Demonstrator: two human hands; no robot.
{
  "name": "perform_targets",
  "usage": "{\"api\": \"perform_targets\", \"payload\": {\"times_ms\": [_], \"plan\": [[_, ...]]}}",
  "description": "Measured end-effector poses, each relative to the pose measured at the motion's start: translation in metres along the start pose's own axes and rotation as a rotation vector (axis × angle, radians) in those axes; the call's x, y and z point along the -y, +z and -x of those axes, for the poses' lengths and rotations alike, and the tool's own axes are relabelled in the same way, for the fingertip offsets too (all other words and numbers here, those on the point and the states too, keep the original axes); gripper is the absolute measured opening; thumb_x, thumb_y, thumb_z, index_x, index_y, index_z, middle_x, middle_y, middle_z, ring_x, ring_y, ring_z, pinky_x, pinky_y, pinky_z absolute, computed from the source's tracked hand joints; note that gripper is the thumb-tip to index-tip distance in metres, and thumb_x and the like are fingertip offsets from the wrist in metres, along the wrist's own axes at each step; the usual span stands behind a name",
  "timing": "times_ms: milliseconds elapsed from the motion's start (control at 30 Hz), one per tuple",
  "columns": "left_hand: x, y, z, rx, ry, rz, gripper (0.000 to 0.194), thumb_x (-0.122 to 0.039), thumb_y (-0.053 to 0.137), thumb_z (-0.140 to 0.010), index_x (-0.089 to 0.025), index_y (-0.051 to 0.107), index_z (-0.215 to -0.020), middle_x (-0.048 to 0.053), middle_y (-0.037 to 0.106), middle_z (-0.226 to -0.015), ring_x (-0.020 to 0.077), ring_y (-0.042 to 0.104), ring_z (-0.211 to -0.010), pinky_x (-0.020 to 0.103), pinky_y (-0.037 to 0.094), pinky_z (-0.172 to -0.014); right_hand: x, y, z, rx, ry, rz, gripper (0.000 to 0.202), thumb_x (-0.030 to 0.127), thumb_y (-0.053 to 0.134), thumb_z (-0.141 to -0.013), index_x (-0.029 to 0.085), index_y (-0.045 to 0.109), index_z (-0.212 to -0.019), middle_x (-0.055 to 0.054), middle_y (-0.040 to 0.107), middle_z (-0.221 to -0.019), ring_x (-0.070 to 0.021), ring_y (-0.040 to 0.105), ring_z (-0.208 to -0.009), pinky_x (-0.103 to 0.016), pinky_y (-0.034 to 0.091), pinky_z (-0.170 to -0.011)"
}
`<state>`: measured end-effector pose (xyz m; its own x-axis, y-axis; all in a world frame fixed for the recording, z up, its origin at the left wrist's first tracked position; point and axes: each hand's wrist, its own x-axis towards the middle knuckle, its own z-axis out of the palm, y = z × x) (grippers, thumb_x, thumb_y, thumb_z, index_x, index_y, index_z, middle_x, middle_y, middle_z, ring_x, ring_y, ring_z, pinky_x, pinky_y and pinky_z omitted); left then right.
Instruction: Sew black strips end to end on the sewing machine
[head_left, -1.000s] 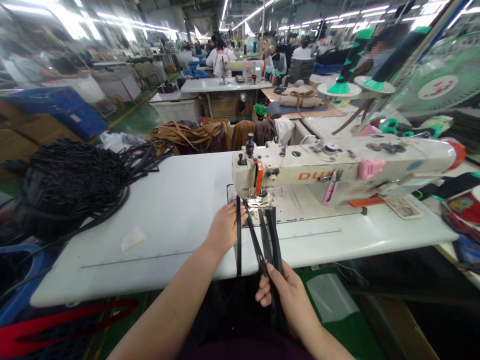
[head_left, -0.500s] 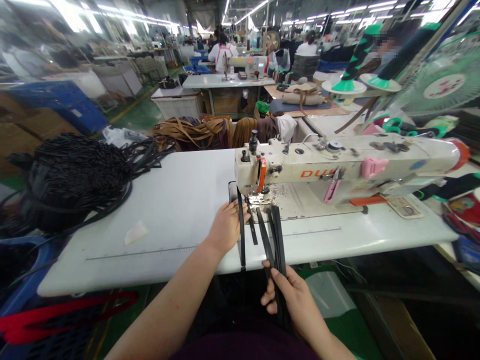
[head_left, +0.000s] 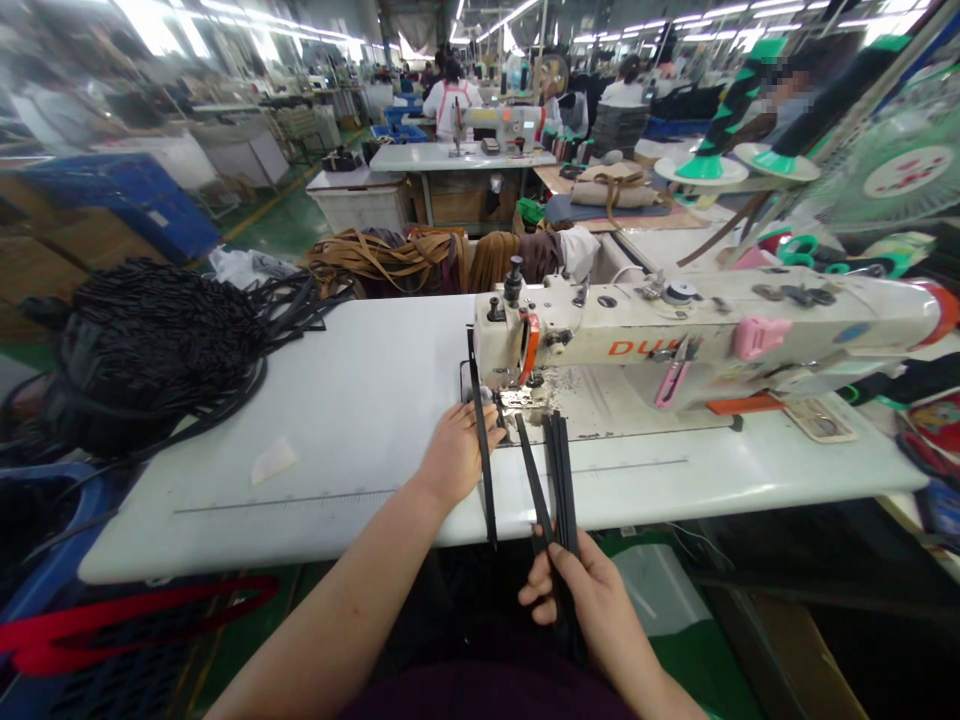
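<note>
Beside the needle area of the sewing machine (head_left: 645, 335), my left hand (head_left: 457, 460) lies low over the machine bed with its fingers pointing at the presser foot (head_left: 519, 398). A narrow black strap (head_left: 487, 490) runs across these fingers, gripped at them; its far end sticks up by the machine head and its near end hangs past the table edge. My right hand (head_left: 581, 580) is closed round a bunch of black straps (head_left: 564, 470) at the front edge. One strap (head_left: 531, 460) in that hand is splayed left of the others, its tip near the presser foot.
A large heap of black straps (head_left: 157, 360) sits at the left of the white table (head_left: 352, 400), near a paper scrap (head_left: 274, 460). Pink-handled snips (head_left: 671, 385) are on the machine's front. Brown straps (head_left: 397, 260) hang behind. Thread cones (head_left: 720, 130) and a fan (head_left: 900, 170) stand right.
The strap at my left hand has shifted, its far end now showing loose beside the machine head. A short strap end by the left fingertips no longer shows. The right hand still holds its bunch.
</note>
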<state>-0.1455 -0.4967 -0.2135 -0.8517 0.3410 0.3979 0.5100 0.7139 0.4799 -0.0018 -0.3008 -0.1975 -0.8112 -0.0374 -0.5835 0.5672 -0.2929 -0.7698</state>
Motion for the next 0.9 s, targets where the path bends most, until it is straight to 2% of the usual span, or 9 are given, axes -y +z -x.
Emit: {"api": "perform_targets", "payload": {"times_ms": [300, 433, 633, 733, 900], "plan": [[0.001, 0.001, 0.002, -0.002, -0.017, -0.005, 0.028, -0.029, 0.049, -0.105, -0.023, 0.067, -0.126, 0.007, 0.069, -0.134, 0.0247, 0.056, -0.137, 0.051, 0.042, -0.120, 0.004, 0.006, 0.000, 0.003, 0.013, 0.011, 0.059, 0.062, 0.082, -0.070, 0.018, 0.059, -0.102, 0.004, 0.064, -0.062, -0.0185, 0.070, -0.052, -0.026, 0.054, -0.044], [0.002, 0.005, 0.002, -0.006, -0.027, -0.048, 0.026, -0.030, 0.051, -0.104, -0.022, 0.069, -0.122, 0.007, 0.069, -0.134, 0.0261, 0.053, -0.140, 0.053, 0.038, -0.122, 0.003, 0.006, -0.001, -0.005, -0.002, 0.028, 0.064, 0.064, 0.082, -0.069, 0.017, 0.056, -0.106, 0.006, 0.063, -0.060, -0.0184, 0.069, -0.050, -0.025, 0.053, -0.042], [0.002, 0.008, 0.002, -0.017, -0.058, -0.077, 0.028, -0.029, 0.050, -0.105, -0.022, 0.066, -0.127, 0.007, 0.068, -0.137, 0.0267, 0.052, -0.140, 0.055, 0.035, -0.123, 0.004, 0.007, 0.000, 0.001, -0.032, 0.053, 0.070, 0.067, 0.081, -0.070, 0.017, 0.054, -0.111, 0.006, 0.062, -0.061, -0.0185, 0.069, -0.050, -0.025, 0.053, -0.042], [0.004, 0.010, 0.002, -0.037, -0.048, -0.047, 0.028, -0.029, 0.051, -0.104, -0.022, 0.067, -0.126, 0.007, 0.069, -0.135, 0.0273, 0.054, -0.138, 0.056, 0.037, -0.122, 0.005, 0.008, 0.000, 0.003, -0.044, 0.057, 0.071, 0.068, 0.081, -0.071, 0.018, 0.053, -0.112, 0.006, 0.063, -0.062, -0.0187, 0.069, -0.051, -0.025, 0.054, -0.043], [0.024, 0.015, -0.013, -0.144, -0.070, 0.120, 0.026, -0.019, 0.050, -0.099, -0.020, 0.070, -0.116, 0.009, 0.072, -0.126, 0.0243, 0.062, -0.128, 0.045, 0.049, -0.115, 0.002, 0.010, -0.003, 0.042, -0.075, 0.060, 0.079, 0.067, 0.080, -0.072, 0.018, 0.047, -0.125, 0.007, 0.063, -0.062, -0.0181, 0.067, -0.048, -0.024, 0.051, -0.040]]}}
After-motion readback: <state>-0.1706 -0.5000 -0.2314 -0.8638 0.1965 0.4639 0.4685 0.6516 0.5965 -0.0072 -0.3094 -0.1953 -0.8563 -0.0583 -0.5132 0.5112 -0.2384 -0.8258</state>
